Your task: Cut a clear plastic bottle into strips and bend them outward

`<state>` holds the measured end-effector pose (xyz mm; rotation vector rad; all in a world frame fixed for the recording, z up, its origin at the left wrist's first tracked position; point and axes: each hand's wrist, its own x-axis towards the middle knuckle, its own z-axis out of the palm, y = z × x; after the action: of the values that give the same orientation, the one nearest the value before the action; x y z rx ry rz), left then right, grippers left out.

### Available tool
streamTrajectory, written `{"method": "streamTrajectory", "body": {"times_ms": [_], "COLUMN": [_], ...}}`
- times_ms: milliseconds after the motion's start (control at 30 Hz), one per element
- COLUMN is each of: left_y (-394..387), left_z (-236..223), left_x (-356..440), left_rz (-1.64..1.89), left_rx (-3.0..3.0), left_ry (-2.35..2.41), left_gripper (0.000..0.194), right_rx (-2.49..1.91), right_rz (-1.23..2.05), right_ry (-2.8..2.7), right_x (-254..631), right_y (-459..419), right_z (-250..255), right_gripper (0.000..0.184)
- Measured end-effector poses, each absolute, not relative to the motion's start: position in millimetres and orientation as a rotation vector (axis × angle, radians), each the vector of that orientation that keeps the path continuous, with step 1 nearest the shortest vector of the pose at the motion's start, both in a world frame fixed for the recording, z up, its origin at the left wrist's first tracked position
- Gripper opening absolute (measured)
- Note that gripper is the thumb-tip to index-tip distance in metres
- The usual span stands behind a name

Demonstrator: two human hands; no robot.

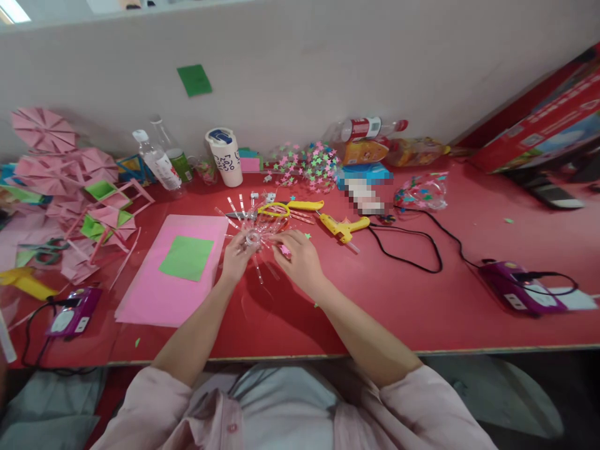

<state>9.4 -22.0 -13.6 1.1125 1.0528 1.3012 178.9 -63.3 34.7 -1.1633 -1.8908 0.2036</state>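
Red and smooth, the bench [422,306] has its pale front edge running nearer the body than the large pink rectangular paper sheet [154,300]; well to the right of that sheet, a broad stretch of red surface gives the right forearm open room. Just right of the sheet is the clear plastic piece with a round neck and radiating strips [253,237]. The left hand [235,255], close against the sheet's right edge, grips the piece by its neck with bent fingers. The right hand [297,256], farther right of the sheet, has its fingers gathered at the strips; whether they pinch one, I cannot tell. A flat green paper square [187,257] lies on the sheet, inside its right edge. Well right of the sheet, beyond the right hand, lies a yellow plastic glue gun [344,228].
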Motion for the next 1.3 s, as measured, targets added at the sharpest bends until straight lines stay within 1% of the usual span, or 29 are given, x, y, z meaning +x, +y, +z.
{"method": "streamTrajectory", "body": {"times_ms": [233,400,633,833,933,1100,1200,1300], "left_y": [-23.3,-25.4,-26.2,-26.1,-26.2,-26.2,-26.8,-27.4], "left_z": [-10.3,-5.1,-3.4,-6.8,-7.2,-8.0,-8.4,-7.8], "left_x": [10.4,14.2,16.5,17.4,17.3,17.5,17.7,17.7], "left_rz": [1.267,1.235,1.187,1.204,1.19,1.205,1.2,1.195], "left_rx": [1.076,0.951,0.834,0.803,0.813,0.853,0.847,0.824], "left_ry": [1.002,0.964,0.913,0.906,0.913,0.884,0.862,0.84], "left_gripper": [0.037,0.045,0.044,0.041,0.042,0.038,0.037,0.036], "right_rx": [-1.189,-1.169,-1.176,-1.168,-1.173,-1.193,-1.218,-1.237], "right_rz": [0.521,0.716,0.744,0.729,0.719,0.671,0.583,0.502], "right_ry": [-1.78,-1.631,-1.586,-1.605,-1.606,-1.629,-1.698,-1.754], "right_x": [175.8,173.5,171.9,170.9,171.0,171.3,172.0,173.3], "right_y": [-64.8,-65.0,-65.5,-65.5,-66.3,-67.7,-67.5,-66.2], "right_z": [37.0,38.5,35.3,32.6,34.6,37.0,36.6,34.7], "right_gripper": [0.022,0.032,0.036,0.044,0.038,0.015,0.009,0.008]}}
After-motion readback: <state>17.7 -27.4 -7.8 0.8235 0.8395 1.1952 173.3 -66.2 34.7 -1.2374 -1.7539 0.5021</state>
